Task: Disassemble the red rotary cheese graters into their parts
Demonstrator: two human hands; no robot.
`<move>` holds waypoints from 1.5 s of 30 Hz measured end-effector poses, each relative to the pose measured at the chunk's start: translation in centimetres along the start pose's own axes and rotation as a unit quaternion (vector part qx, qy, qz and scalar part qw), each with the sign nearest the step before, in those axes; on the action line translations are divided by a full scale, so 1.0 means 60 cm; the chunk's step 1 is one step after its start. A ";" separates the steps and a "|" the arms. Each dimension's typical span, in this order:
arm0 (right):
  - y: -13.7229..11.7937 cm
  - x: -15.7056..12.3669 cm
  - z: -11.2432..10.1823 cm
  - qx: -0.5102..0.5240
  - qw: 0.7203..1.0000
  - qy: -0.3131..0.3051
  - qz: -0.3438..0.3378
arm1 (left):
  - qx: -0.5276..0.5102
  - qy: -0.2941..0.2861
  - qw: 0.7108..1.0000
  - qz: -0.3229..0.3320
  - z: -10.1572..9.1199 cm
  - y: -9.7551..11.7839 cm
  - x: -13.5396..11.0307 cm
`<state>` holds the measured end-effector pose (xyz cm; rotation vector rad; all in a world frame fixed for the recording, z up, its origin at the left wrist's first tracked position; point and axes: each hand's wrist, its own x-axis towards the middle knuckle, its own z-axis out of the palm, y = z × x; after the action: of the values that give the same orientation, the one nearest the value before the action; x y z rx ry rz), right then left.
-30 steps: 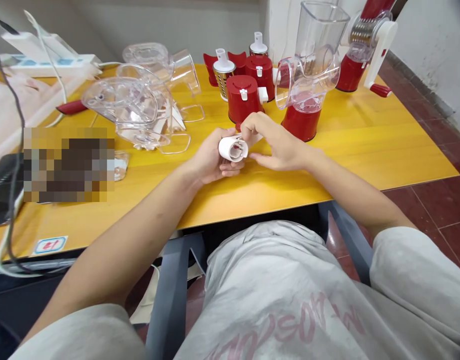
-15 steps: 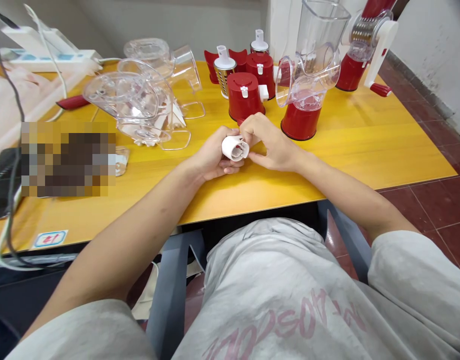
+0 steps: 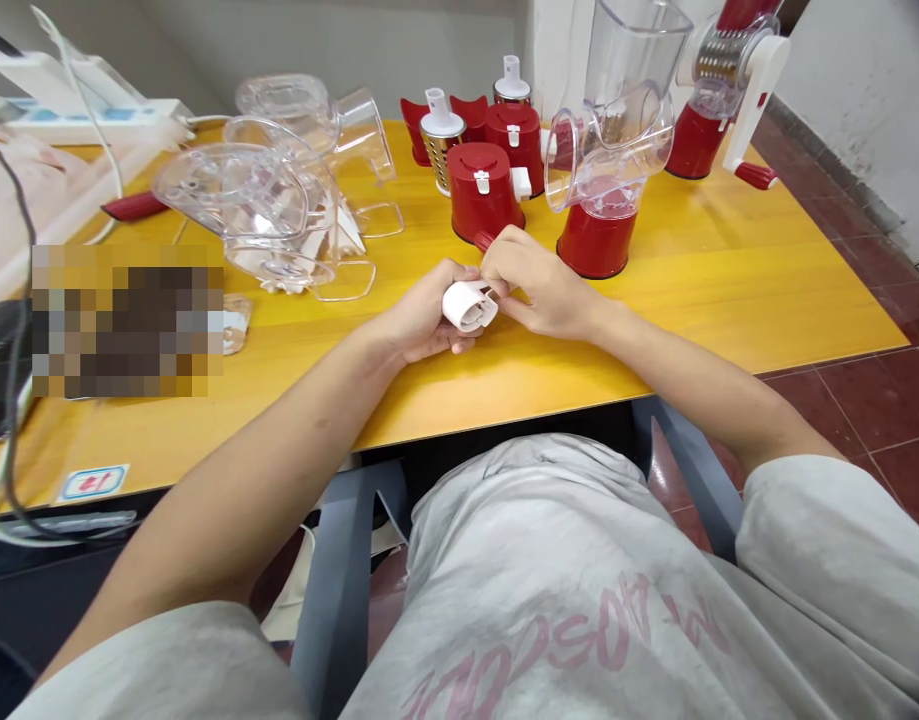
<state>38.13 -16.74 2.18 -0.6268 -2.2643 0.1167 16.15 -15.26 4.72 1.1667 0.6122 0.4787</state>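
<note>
My left hand (image 3: 434, 315) is wrapped round a white plastic crank handle (image 3: 465, 306), its hollow round end facing me. A red tip (image 3: 483, 240), apparently the handle's grip, shows beyond my fingers. My right hand (image 3: 538, 285) is closed, with thumb and fingertips pinched at the right edge of the white end. Whether a small part sits between those fingertips is hidden. Just behind my hands stands a red grater base (image 3: 486, 195) with a white lever, and to the right a red base carries a clear plastic grater body (image 3: 609, 150).
Clear plastic grater bodies (image 3: 271, 200) are heaped at the left on the yellow table (image 3: 729, 310). Metal drums (image 3: 440, 150) and red parts stand at the back. An assembled drum grater (image 3: 695, 140) is at the back right. Cables and a power strip (image 3: 99, 118) lie at the left.
The view has shifted slightly, so the table things appear a little further left. My right fingertips have moved slightly at the crank handle's edge; my left hand keeps its grip.
</note>
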 end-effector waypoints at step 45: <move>-0.022 0.002 0.005 0.021 0.968 0.048 0.244 | 0.675 0.217 0.700 0.083 -0.019 0.021 0.003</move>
<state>37.29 -17.82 2.43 -1.1320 -1.9667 0.3657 15.48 -13.97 5.55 2.5738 1.3856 0.4288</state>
